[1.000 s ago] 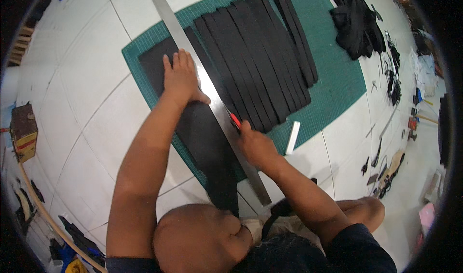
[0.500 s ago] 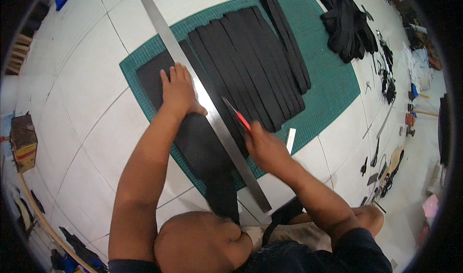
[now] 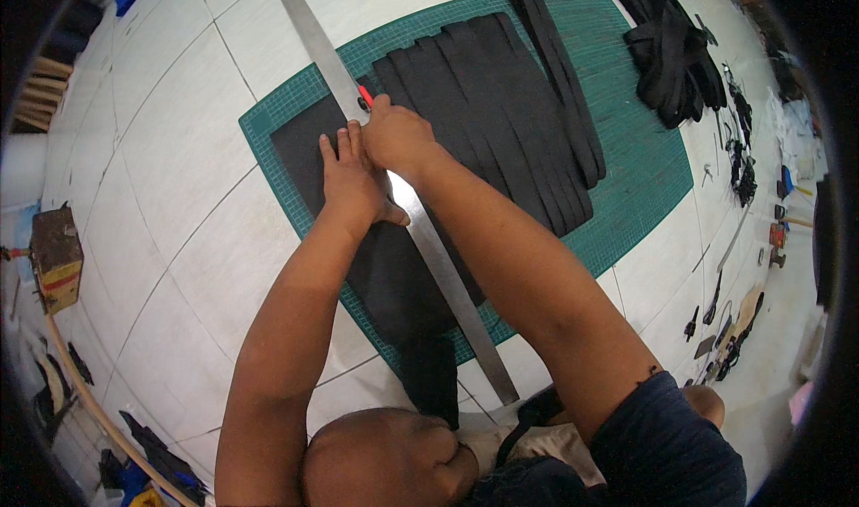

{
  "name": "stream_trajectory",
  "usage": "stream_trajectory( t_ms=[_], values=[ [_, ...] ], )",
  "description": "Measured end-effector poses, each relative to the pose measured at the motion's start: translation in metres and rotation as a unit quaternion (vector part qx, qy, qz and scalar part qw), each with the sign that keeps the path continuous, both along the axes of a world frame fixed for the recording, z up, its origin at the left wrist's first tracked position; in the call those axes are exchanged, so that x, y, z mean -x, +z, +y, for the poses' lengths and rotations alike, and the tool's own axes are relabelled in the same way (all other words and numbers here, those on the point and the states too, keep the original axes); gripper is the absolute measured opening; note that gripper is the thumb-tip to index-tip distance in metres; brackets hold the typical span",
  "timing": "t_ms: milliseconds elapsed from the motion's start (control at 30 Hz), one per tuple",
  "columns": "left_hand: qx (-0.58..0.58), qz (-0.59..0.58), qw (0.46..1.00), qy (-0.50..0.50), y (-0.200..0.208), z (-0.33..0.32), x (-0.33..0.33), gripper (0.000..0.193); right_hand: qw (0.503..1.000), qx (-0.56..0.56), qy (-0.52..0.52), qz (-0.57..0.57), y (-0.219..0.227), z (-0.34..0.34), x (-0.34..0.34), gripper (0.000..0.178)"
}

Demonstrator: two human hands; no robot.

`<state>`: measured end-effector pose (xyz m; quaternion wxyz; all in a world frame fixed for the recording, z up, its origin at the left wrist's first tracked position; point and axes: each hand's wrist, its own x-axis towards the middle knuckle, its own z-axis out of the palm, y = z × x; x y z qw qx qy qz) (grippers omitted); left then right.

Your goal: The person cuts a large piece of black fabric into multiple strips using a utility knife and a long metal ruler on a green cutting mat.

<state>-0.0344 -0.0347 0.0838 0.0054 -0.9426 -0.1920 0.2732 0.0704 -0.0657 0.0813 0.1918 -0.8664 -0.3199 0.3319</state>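
The right hand point(image 3: 400, 136) is closed around a slim, red-handled cutting tool point(image 3: 366, 95), whose red part shows beyond the fingers at the right edge of a long, flat, silver metal ruler point(image 3: 461, 297); the blade cannot be made out. The left hand point(image 3: 353, 180) lies open just beside it, palm down, fingers spread and pointing away from the person, pressing along the ruler's left edge, with the thumb over the metal.

The ruler runs slantwise across a broad, flat sheet of matte black material point(image 3: 306, 144), which lies on a green cutting mat point(image 3: 640, 153) marked with a fine grid. The sheet's near part reaches past the mat's lower edge toward the person. To the right of the ruler, a wide row of long black strips point(image 3: 483, 118) lies side by side on the mat, partly covered by the right forearm. Beyond that row lies a narrow bundle of black strips point(image 3: 562, 91).

The mat rests on a floor of white tiles point(image 3: 197, 274). A loose heap of folded black bands point(image 3: 676, 55) sits at the mat's far right corner. Well apart on the left stands a worn brown box with yellow and red sides point(image 3: 58, 252).
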Motion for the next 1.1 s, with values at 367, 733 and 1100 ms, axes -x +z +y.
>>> stream_trajectory(
  t_ms=[367,733,1100],
  values=[
    [-0.007,0.014,1.0,0.021,0.001,0.002,-0.002,0.148,0.998,0.023,0.061,0.017,0.006,-0.085,0.028,0.039],
    [-0.003,0.005,0.999,0.032,0.001,-0.002,-0.005,0.155,0.978,0.192,0.053,0.067,0.052,-0.324,0.138,0.018],
    [0.08,-0.044,0.993,0.071,0.013,0.03,-0.017,0.115,0.989,0.069,-0.094,0.095,0.105,-0.338,0.13,0.027]
  ],
)
